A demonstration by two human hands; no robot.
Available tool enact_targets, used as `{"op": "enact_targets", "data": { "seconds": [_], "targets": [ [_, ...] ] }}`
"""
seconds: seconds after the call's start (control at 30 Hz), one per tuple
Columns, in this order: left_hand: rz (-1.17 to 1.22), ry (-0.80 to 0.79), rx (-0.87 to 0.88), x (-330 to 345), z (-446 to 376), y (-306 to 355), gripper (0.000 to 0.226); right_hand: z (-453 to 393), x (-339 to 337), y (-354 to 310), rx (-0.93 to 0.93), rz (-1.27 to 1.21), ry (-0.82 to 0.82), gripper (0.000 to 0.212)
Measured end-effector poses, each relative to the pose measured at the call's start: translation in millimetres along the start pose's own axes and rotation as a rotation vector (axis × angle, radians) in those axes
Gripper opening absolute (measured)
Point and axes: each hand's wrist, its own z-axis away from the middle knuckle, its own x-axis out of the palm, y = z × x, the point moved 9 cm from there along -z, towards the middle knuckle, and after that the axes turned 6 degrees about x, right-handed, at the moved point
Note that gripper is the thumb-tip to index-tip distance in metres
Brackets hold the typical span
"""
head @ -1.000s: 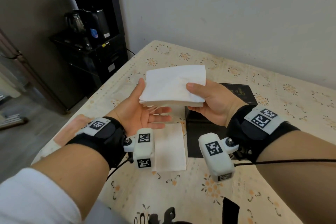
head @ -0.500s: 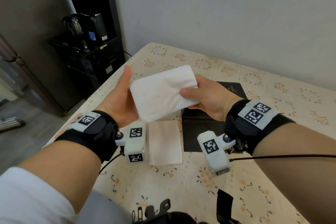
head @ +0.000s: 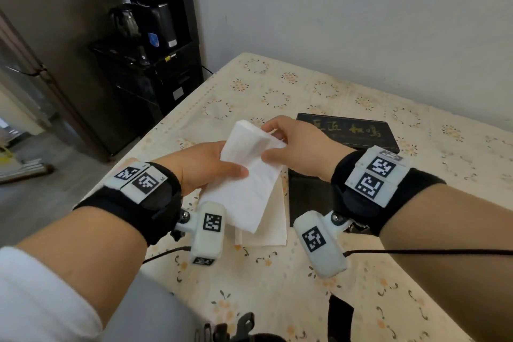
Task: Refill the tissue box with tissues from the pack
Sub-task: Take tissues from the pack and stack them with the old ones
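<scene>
I hold a white stack of tissues (head: pixel 247 175) above the table with both hands. My left hand (head: pixel 202 166) grips its left edge with the thumb on top. My right hand (head: pixel 294 144) pinches the upper right corner, where a top sheet lifts away. The stack tilts down toward me. Behind my right hand lies the black tissue box lid (head: pixel 347 130) with gold characters. The open black box base (head: pixel 308 197) sits just below my right wrist. A cream-white tissue pack (head: pixel 274 219) lies flat on the table under the stack.
The table carries a floral cream cloth (head: pixel 277 280) and ends at a grey wall behind. A black stand with kettles (head: pixel 150 44) is at the far left, past the table edge. Dark gear (head: pixel 238 327) pokes in at the bottom.
The stack has swung from flat to steeply tilted, and lower. My left hand has turned over to grip its edge, and my right fingers have shifted to the top corner.
</scene>
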Motion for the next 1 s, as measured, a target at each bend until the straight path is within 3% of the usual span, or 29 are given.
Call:
{"op": "enact_targets", "data": {
  "seconds": [0.07,0.1,0.2,0.37,0.47,0.53,0.73,0.9,1.0],
  "targets": [
    [0.021,0.112,-0.036,-22.8,8.2,-21.7,0.028,-5.1,3.5,-2.9,-0.043,0.025,0.101,0.043],
    [0.035,0.176,-0.058,-34.6,14.0,-32.0,0.027,-6.6,8.4,-2.5,-0.040,0.025,0.109,0.036],
    [0.082,0.345,-0.111,-64.4,33.3,-55.2,0.034,-10.3,39.8,5.7,0.053,0.050,-0.041,0.015],
    [0.132,0.455,-0.165,-85.0,58.9,-78.7,0.045,-14.2,100.8,30.5,0.202,0.229,-0.299,0.024],
    [0.149,0.516,-0.137,-86.7,66.2,-87.1,0.031,-22.9,127.6,49.0,0.252,0.355,-0.351,0.040],
    [0.161,0.532,-0.107,-84.2,68.5,-89.9,0.022,-26.1,139.7,56.8,0.255,0.455,-0.353,0.045],
    [0.222,0.526,-0.057,-77.6,71.6,-93.0,0.033,-28.1,156.6,63.1,0.301,0.486,-0.266,0.034],
    [0.245,0.491,-0.130,-73.8,67.2,-104.3,0.038,-29.4,153.8,61.7,0.274,0.506,-0.363,0.039],
    [0.258,0.500,-0.154,-70.3,63.4,-107.8,0.026,-24.5,149.5,63.6,0.284,0.505,-0.419,0.036]
  ]
}}
